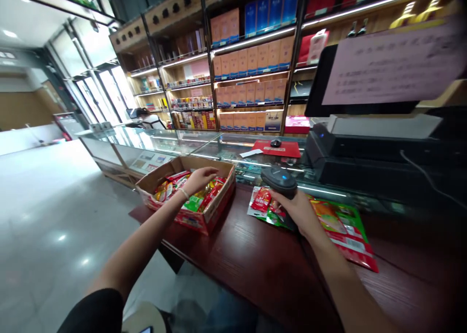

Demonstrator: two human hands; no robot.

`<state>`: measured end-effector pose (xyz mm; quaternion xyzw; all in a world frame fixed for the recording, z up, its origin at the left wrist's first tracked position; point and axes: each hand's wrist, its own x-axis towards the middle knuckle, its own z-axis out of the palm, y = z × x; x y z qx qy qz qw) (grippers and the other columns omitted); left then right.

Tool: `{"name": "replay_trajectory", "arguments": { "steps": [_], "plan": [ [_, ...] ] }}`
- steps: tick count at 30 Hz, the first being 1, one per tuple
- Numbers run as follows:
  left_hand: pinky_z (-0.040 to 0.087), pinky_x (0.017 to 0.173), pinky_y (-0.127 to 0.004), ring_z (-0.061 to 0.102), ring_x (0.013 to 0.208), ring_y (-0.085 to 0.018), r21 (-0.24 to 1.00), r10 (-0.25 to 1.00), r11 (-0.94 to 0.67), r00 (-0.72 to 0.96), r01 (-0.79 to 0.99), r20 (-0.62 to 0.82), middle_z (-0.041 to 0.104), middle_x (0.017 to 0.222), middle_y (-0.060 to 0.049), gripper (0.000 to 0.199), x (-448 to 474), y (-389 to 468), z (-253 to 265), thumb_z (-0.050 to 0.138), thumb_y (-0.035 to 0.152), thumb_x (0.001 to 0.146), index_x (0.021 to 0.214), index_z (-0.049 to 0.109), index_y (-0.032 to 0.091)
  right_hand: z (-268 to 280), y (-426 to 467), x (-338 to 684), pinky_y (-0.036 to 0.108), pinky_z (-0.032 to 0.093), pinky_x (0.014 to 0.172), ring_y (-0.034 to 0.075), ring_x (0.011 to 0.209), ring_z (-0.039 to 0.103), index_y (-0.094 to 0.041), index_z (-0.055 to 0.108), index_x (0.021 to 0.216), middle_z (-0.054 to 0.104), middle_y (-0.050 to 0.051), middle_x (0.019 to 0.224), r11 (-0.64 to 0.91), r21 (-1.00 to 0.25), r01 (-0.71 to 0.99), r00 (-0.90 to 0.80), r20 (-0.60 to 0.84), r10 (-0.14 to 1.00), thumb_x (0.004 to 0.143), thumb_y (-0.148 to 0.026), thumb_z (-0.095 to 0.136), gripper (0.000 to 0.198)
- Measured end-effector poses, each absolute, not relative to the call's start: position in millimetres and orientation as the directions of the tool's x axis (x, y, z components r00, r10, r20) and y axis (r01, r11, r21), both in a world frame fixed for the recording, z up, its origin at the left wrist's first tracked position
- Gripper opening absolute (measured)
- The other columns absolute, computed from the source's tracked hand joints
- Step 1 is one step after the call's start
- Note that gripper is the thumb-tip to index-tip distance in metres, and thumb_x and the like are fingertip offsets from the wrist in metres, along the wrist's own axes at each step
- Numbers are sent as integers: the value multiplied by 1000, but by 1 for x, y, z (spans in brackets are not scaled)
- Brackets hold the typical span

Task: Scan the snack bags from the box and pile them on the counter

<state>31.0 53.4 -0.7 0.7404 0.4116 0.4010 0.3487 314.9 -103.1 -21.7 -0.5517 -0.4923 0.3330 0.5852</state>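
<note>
A cardboard box filled with red, green and yellow snack packets stands at the left of the dark wooden counter. Above those packets is my left hand, its fingers stretched to the right and nothing visible in them; whether it touches any packet I cannot tell. My right hand is wrapped round a black barcode scanner showing a small blue light. Behind that hand, on the counter, lie small red and green packets. Larger red and green bags lie to its right, partly covered by my forearm.
Behind the counter runs a glass display case with a red mat and a black mouse on it. A monitor with a paper sheet over it stands at right. Shelves of boxes line the wall.
</note>
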Motion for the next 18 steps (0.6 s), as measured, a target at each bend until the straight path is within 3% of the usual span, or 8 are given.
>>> {"name": "replay_trajectory", "arguments": {
  "steps": [7,13,18],
  "plan": [
    [51,63,-27,65,68,-19,851,946,-272,286,449,151,72,77,-6,36,-32,81,-44,70,42,72,98,72,17,-32,-55,249,28,44,42,17,40,54,-20,58,77,58,-1,46,143,-971,190,216,184,959,68,-51,73,36],
    [48,73,-26,66,81,-20,580,851,-439,525,686,23,72,92,-5,47,-24,81,-64,61,54,75,103,67,17,-40,-42,241,28,44,44,17,42,55,-19,58,82,58,-1,47,112,-970,216,212,159,964,68,-50,72,37],
    [41,64,-26,62,71,-20,362,810,-509,577,781,-107,70,83,-7,51,-8,81,-64,57,64,74,89,67,16,-40,-47,247,28,44,45,17,44,55,-20,58,78,60,0,49,96,-964,248,197,147,969,71,-49,71,33]
  ]
}}
